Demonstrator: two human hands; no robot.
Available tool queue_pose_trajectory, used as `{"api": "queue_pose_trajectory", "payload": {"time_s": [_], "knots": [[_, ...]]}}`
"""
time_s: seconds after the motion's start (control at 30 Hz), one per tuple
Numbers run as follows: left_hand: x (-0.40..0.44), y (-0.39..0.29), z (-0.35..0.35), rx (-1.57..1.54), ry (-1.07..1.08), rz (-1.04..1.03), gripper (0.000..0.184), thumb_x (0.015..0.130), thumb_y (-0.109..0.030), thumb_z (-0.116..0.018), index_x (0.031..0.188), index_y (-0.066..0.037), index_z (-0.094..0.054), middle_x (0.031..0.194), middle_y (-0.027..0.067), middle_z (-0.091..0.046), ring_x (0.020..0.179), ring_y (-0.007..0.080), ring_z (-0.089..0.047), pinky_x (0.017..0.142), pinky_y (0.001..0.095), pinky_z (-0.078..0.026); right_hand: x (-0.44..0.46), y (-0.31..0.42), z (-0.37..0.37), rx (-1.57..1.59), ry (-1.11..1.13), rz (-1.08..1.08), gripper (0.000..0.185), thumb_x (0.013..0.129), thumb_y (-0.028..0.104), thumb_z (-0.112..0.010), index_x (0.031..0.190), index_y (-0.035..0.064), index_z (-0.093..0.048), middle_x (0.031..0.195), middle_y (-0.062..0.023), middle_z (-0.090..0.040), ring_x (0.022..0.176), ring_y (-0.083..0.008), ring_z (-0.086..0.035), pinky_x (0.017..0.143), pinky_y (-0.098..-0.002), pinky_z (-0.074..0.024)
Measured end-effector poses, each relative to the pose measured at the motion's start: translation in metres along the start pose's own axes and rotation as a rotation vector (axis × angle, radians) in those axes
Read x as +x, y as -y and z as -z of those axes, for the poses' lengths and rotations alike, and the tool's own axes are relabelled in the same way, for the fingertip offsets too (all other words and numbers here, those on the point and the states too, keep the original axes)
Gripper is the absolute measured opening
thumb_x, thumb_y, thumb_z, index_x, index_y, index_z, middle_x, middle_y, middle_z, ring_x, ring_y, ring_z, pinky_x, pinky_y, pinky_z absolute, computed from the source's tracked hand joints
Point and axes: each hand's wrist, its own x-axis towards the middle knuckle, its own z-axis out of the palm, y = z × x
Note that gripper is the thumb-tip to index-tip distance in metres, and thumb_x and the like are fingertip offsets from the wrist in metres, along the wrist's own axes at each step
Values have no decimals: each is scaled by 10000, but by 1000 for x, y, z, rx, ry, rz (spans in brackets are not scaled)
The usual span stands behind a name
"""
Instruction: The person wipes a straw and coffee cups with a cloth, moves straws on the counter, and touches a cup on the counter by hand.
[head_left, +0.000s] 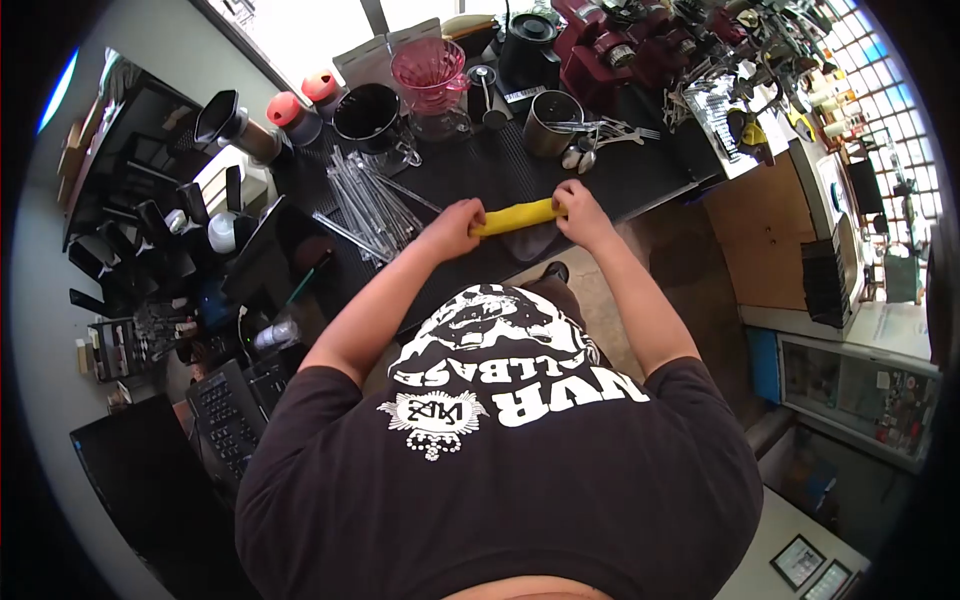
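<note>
A yellow cloth [518, 217], folded or rolled into a long strip, stretches between my two hands at the near edge of the black counter [485, 170]. My left hand [456, 232] is closed around its left end. At the other end, my right hand [582, 214] pinches the cloth between thumb and fingers. Beneath the strip hangs a dark grey patch [530, 243]; whether it belongs to the cloth I cannot tell. A loose pile of long, thin, clear-wrapped sticks [372, 205] lies just left of my left hand.
A metal cup [550, 125] stands beyond my right hand, with forks and spoons [610, 132] beside it. Farther back are a black dripper [367, 115], a pink dripper [430, 75] and dark red machines [605, 50]. A keyboard [222, 412] is at lower left.
</note>
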Motion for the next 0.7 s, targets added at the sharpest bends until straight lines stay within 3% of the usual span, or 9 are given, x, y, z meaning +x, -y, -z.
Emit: {"api": "queue_pose_trajectory", "payload": {"time_s": [0.1, 0.17, 0.2, 0.23, 0.33, 0.43, 0.5, 0.6, 0.7], "knots": [[-8, -4, -2, -16, 17, -57, 327, 762, -105, -818, 969, -13, -581, 831, 119, -618, 752, 253, -628, 686, 366, -523, -19, 2, -1, 12, -23, 9, 211, 719, 24, -704, 915, 38, -628, 1046, -139, -611, 1010, -354, -603, 894, -420, -520], [-8, 0, -5, -111, 31, 71, 309, 802, -135, -805, 1005, -11, -608, 780, 111, -647, 697, 238, -637, 656, 371, -521, -25, -4, 1, 23, 9, -2, 213, 730, 35, -705, 928, 41, -629, 1041, -141, -614, 1001, -353, -601, 890, -421, -519], [-9, -13, -1, -86, 0, 107, 197, 894, -145, -740, 1006, -18, -639, 743, 72, -659, 654, 170, -635, 600, 333, -492, -26, -5, 3, 33, 42, 1, 216, 741, 46, -707, 941, 43, -629, 1037, -143, -617, 992, -351, -600, 887, -422, -517], [-8, -19, 0, -90, -3, 116, 197, 894, -145, -740, 1006, -18, -639, 743, 72, -659, 654, 170, -635, 600, 333, -492, -26, -1, 8, 37, 51, 4, 216, 741, 46, -707, 941, 43, -629, 1037, -143, -617, 992, -351, -600, 887, -422, -517], [-2, -24, 2, -38, -58, 232, 195, 877, -165, -757, 962, -23, -655, 729, 86, -656, 631, 184, -629, 589, 329, -483, -21, 6, 12, 34, 30, -126, 234, 738, 27, -721, 952, 44, -627, 1069, -134, -617, 1006, -340, -599, 889, -417, -511], [6, -27, 1, 126, 99, 230, 211, 815, -153, -797, 920, -37, -655, 776, 101, -633, 686, 239, -623, 615, 349, -482, -25, -2, 11, -19, 4, -69, 243, 742, 43, -737, 950, 60, -613, 1055, -121, -621, 994, -329, -593, 887, -415, -511], [7, -30, 0, 261, -1, -69, 259, 734, -146, -840, 891, -55, -656, 832, 106, -588, 767, 285, -595, 652, 378, -482, -28, -8, 11, 85, -32, 16, 230, 739, 73, -738, 940, 84, -625, 1020, -103, -609, 972, -327, -583, 880, -421, -516], [10, -36, -7, 205, 131, -7, 296, 683, -168, -872, 814, -58, -630, 869, 109, -547, 828, 305, -572, 694, 397, -478, -36, -16, 9, 135, 127, 11, 228, 706, 71, -744, 905, 73, -633, 986, -97, -607, 959, -320, -583, 867, -414, -518], [6, -44, -18, 204, 169, 8, 342, 673, -181, -884, 762, -57, -578, 841, 103, -561, 811, 301, -577, 687, 391, -475, -43, -19, 10, 197, 101, 75, 204, 679, 60, -736, 853, 64, -630, 957, -87, -609, 935, -314, -588, 849, -411, -517]]}}
